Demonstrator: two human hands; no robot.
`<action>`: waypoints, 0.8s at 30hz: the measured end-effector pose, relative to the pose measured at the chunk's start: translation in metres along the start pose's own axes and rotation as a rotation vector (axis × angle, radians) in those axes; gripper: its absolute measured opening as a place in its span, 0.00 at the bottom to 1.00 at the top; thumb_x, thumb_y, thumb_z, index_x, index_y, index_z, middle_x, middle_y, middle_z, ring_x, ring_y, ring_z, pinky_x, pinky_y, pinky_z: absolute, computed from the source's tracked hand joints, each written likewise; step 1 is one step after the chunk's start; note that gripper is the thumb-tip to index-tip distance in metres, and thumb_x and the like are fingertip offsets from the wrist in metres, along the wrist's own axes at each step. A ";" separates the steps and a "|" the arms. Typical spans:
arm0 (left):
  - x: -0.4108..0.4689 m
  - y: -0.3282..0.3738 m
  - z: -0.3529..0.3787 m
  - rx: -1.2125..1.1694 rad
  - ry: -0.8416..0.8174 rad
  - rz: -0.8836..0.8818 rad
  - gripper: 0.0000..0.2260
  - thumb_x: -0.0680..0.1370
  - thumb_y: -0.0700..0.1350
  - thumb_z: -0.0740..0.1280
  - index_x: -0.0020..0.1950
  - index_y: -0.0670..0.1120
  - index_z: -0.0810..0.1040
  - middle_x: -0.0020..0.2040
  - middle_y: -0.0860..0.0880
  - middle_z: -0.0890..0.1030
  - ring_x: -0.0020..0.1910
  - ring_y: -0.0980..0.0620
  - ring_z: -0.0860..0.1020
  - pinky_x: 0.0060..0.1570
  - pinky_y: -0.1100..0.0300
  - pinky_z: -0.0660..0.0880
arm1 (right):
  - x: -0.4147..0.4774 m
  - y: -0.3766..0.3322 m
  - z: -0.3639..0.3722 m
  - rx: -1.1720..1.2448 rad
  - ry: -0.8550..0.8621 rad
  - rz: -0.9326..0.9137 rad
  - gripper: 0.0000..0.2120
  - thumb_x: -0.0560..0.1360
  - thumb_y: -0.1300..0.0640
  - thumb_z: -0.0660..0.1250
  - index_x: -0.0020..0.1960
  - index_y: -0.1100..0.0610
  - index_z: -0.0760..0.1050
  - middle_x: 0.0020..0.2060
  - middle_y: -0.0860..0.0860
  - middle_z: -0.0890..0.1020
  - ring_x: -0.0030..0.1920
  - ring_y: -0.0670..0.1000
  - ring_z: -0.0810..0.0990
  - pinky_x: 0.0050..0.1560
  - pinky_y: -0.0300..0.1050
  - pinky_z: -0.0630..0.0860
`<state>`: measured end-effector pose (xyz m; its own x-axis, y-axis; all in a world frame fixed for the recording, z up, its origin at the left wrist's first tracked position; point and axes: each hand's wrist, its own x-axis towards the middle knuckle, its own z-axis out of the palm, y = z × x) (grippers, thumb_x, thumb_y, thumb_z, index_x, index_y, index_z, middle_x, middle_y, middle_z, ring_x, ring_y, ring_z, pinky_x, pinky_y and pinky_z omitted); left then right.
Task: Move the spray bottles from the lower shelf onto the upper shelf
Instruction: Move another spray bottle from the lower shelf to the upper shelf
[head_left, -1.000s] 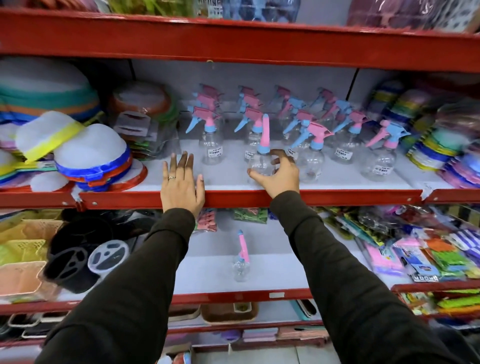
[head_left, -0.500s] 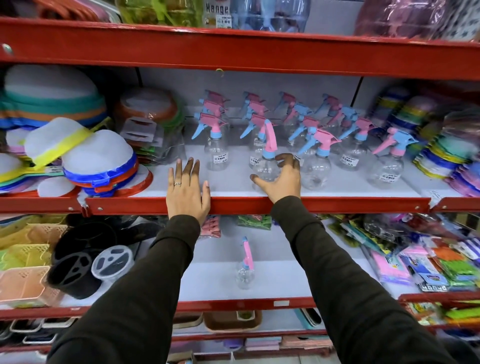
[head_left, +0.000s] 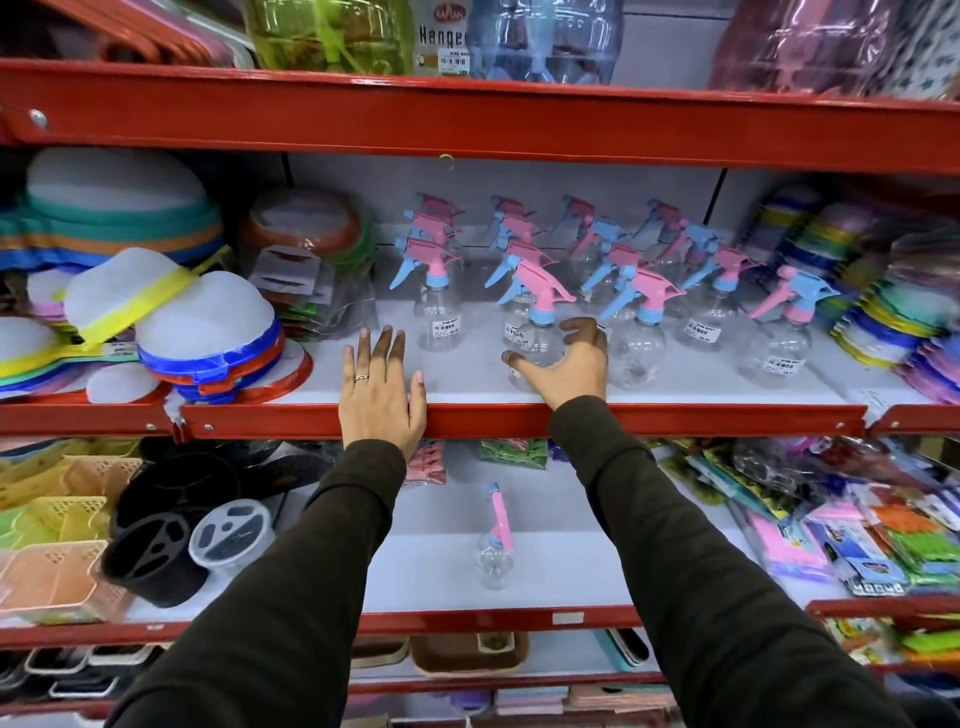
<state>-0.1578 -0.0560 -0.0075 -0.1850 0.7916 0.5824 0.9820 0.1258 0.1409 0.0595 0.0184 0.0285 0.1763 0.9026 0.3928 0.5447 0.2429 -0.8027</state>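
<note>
The person's right hand (head_left: 563, 364) curls around a clear plastic spray bottle with a pink trigger head and blue collar (head_left: 535, 332), which stands upright near the front edge of the white upper shelf with its red metal lip (head_left: 675, 415). Thumb and fingers wrap the bottle's round body from either side, so the grip is closed on it. The left hand (head_left: 382, 384) lies flat on the same shelf just to the left, palm down, fingers spread and empty, a ring on one finger. Behind and beside the held bottle stand rows of similar pink-and-blue spray bottles (head_left: 711, 306), all upright. On the white lower shelf (head_left: 597, 571) one more clear spray bottle with a pink head (head_left: 496, 545) stands alone, between the two dark sleeves. Black round plastic containers (head_left: 156, 551) sit at that shelf's left.
</note>
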 end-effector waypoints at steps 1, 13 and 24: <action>0.000 0.000 0.000 -0.002 0.000 0.001 0.29 0.81 0.53 0.47 0.78 0.40 0.63 0.78 0.41 0.65 0.80 0.41 0.55 0.79 0.47 0.45 | 0.000 0.001 0.001 0.012 -0.001 0.004 0.36 0.58 0.41 0.82 0.59 0.55 0.72 0.55 0.55 0.77 0.57 0.56 0.78 0.58 0.50 0.78; 0.000 -0.001 0.002 -0.004 0.003 0.004 0.29 0.81 0.54 0.46 0.78 0.41 0.62 0.78 0.41 0.65 0.80 0.42 0.55 0.79 0.48 0.44 | -0.002 0.003 0.001 0.036 -0.119 0.034 0.40 0.66 0.47 0.79 0.73 0.56 0.69 0.68 0.55 0.77 0.68 0.57 0.75 0.70 0.51 0.73; -0.001 -0.002 0.005 -0.008 0.018 0.005 0.28 0.81 0.53 0.49 0.78 0.41 0.62 0.78 0.41 0.65 0.80 0.41 0.56 0.79 0.44 0.48 | -0.096 0.021 -0.004 0.236 0.163 -0.159 0.14 0.70 0.58 0.72 0.56 0.52 0.81 0.48 0.44 0.78 0.41 0.42 0.74 0.45 0.35 0.72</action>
<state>-0.1595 -0.0540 -0.0118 -0.1807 0.7815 0.5972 0.9826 0.1169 0.1444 0.0572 -0.0642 -0.0238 0.2439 0.7825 0.5728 0.3744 0.4689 -0.8000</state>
